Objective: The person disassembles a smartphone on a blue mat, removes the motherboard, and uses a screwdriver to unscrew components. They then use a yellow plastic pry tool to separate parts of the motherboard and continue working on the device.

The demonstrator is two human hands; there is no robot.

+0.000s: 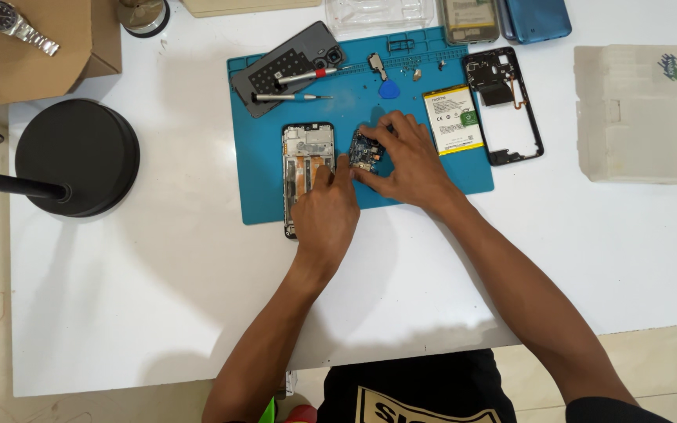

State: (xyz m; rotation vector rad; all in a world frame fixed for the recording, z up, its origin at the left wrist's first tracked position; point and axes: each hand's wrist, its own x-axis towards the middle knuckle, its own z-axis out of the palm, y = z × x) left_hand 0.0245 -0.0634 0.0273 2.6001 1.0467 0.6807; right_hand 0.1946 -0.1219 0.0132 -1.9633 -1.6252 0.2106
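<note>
A white table (158,298) fills the view, and on its far half lies a blue work mat (276,200). Left of the mat stands a round black lamp base (76,157); to the far right sits a translucent plastic box (638,113).

On the mat, an opened phone chassis (305,157) lies with its long axis running near to far, its top end pointing away from the person. The disassembly looks well along: the grey back cover (272,74) lies apart at the mat's far left with two screwdrivers (291,96) across it, the battery (453,119) rests to the right, and a black inner frame (503,106) lies just off the mat's right edge. What remains in the chassis appears to be the lower parts, though detail there is too small to tell.

The left hand (324,211) rests on the near end of the chassis, fingers pressed down on it and curled around nothing. The right hand (405,160) pinches a small blue circuit board (365,151) just right of the chassis top, fingertips closed on its edges. A blue pick (389,89) lies beyond.
</note>
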